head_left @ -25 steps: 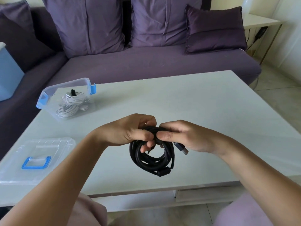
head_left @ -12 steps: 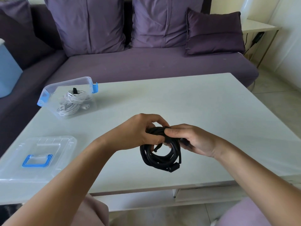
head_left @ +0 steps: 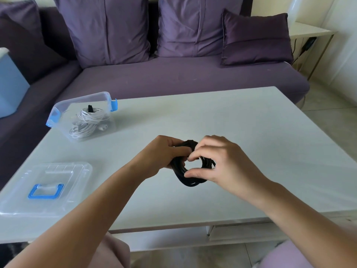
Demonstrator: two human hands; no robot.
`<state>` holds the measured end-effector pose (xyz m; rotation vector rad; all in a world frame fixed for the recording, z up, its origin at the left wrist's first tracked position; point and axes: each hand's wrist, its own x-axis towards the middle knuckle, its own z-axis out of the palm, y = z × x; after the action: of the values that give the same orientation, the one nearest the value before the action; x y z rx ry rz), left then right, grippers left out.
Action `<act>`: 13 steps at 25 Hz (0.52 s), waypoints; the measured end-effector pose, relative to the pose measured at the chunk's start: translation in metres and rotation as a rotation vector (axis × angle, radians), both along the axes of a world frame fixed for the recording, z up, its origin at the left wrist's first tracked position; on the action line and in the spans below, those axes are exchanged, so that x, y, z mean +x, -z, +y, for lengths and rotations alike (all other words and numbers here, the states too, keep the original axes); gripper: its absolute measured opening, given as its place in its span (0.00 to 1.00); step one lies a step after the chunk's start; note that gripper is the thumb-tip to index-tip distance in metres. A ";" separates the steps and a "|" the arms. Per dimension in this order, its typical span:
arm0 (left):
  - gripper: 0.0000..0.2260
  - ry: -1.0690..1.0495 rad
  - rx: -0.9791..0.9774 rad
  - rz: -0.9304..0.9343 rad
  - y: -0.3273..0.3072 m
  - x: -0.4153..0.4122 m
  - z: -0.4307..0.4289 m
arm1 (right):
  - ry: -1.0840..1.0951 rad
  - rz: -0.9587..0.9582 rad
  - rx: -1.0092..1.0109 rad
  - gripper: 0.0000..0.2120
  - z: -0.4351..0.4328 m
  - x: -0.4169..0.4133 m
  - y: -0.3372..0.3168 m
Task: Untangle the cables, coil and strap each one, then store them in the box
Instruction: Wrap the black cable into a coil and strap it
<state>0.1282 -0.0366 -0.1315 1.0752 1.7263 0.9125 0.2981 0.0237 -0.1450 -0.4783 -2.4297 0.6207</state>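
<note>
Rolled upward, right hand (head_left: 228, 161) and left hand (head_left: 160, 153) clamp fingers (head_left: 201, 149) on black cable (head_left: 179, 174).

The black cable (head_left: 185, 178) is wound into a thick coil, gripped by the left hand (head_left: 162, 155) and the right hand (head_left: 222, 163), right of the box and nearer the person. The box (head_left: 63, 105), clear plastic with blue clips, stands open and holds a coiled white cable (head_left: 87, 120) bound by a black strap (head_left: 90, 108). Its clear lid (head_left: 46, 186) lies flat on the near side of the box.
</note>
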 end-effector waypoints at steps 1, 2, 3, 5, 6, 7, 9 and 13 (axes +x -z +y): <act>0.08 -0.007 -0.001 -0.039 0.001 0.000 0.001 | 0.016 0.012 -0.018 0.11 0.000 0.000 0.001; 0.08 -0.011 0.001 -0.072 0.001 0.000 0.001 | 0.022 0.022 -0.035 0.08 0.000 0.001 0.001; 0.07 -0.014 0.004 -0.095 0.002 0.001 0.001 | 0.028 0.019 -0.043 0.06 0.001 0.001 0.001; 0.07 -0.014 0.000 -0.114 0.002 0.006 0.001 | 0.069 -0.020 -0.026 0.03 0.004 0.003 0.001; 0.07 -0.009 -0.006 -0.117 0.003 0.008 0.001 | 0.099 -0.043 -0.001 0.04 0.005 0.003 0.003; 0.07 -0.001 -0.014 -0.119 0.004 0.010 0.002 | 0.119 -0.060 0.032 0.04 0.005 0.002 0.004; 0.06 0.012 -0.024 -0.139 0.006 0.012 0.004 | 0.109 -0.076 0.131 0.04 0.005 0.000 0.006; 0.03 0.059 -0.032 -0.218 0.005 0.014 0.005 | 0.025 -0.154 0.386 0.06 0.006 0.000 0.003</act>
<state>0.1422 -0.0314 -0.1363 0.9630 1.5169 0.9260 0.2982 0.0296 -0.1483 -0.4047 -2.6003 0.0981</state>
